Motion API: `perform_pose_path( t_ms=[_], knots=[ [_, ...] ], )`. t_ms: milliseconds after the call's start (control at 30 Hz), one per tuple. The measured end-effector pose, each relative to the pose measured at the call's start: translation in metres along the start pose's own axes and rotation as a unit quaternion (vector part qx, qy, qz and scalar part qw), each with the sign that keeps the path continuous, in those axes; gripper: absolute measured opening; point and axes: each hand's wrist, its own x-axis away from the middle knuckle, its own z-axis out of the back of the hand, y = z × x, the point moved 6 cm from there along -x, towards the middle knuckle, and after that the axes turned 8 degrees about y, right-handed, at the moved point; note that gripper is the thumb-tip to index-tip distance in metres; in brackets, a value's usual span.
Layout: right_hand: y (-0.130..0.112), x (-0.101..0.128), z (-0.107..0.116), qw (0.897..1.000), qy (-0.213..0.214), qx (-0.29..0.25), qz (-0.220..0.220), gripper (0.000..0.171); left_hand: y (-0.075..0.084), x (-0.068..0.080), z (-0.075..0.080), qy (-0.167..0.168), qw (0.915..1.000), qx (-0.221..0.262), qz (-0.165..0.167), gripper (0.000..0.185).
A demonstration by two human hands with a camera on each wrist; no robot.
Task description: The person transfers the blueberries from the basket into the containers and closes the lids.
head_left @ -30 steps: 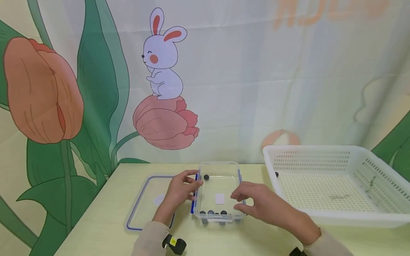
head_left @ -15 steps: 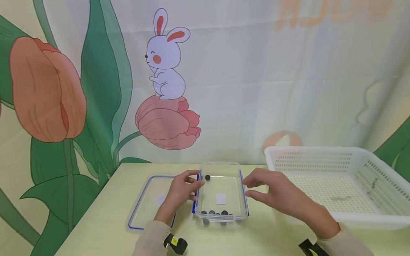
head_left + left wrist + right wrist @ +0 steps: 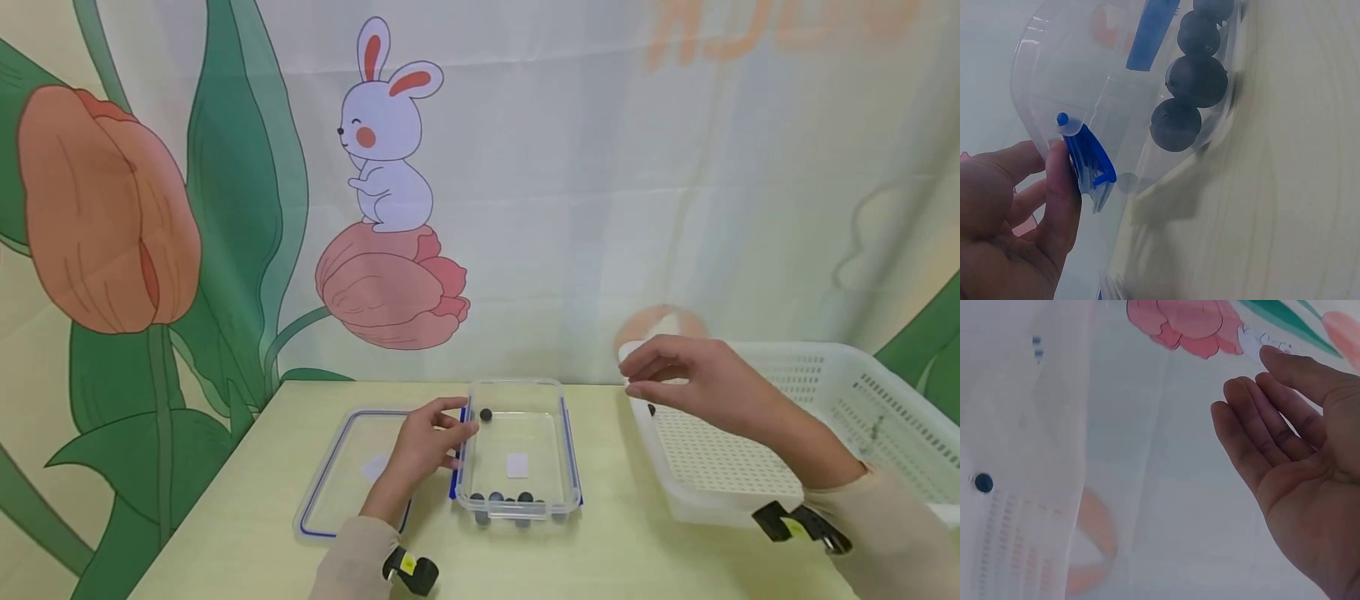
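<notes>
My left hand [image 3: 423,442] holds the left wall of a clear plastic box [image 3: 543,442] with blue side clips; in the left wrist view its fingers lie against a blue clip [image 3: 1090,159]. Several dark blueberries [image 3: 1197,80] lie along the near end of the box. One more blueberry [image 3: 486,415] sits near its far left corner. My right hand [image 3: 690,375] hovers above the left rim of a white perforated basket [image 3: 720,507], its fingers loosely bent and nothing visible between them. A single blueberry [image 3: 651,410] rests by the basket's inner left side.
Left of the box lies its clear lid [image 3: 333,479] with a blue seal, partly behind my left hand. A pale yellow table [image 3: 600,558] carries everything. Behind it hangs a curtain [image 3: 540,208] printed with a rabbit and tulips.
My right hand has moved from over the box's right side, rightwards and up to the basket's left rim. The right-hand clip now hangs outward. My left hand has stayed on the box.
</notes>
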Motion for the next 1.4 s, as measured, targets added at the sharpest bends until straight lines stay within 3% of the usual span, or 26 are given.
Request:
perform_pose_path(
  t_ms=[300,633,1000,1400],
  knots=[
    [0.035,-0.010,0.023,0.997,-0.020,0.046,-0.055,0.015,-0.001,-0.001,0.001,0.002,1.0000,0.000,0.002,0.050],
    [0.089,-0.018,0.031,0.990,-0.049,0.067,-0.111,0.019,-0.001,0.000,0.002,0.003,1.0000,0.003,0.004,0.050],
    [0.141,-0.017,0.014,0.986,-0.086,0.024,-0.141,0.023,0.001,0.001,0.000,0.002,1.0000,0.005,0.008,0.051],
    [0.174,-0.009,-0.012,0.983,-0.131,0.013,-0.127,0.016,-0.001,0.000,0.000,0.001,0.9999,0.006,0.009,0.051]
  ],
)
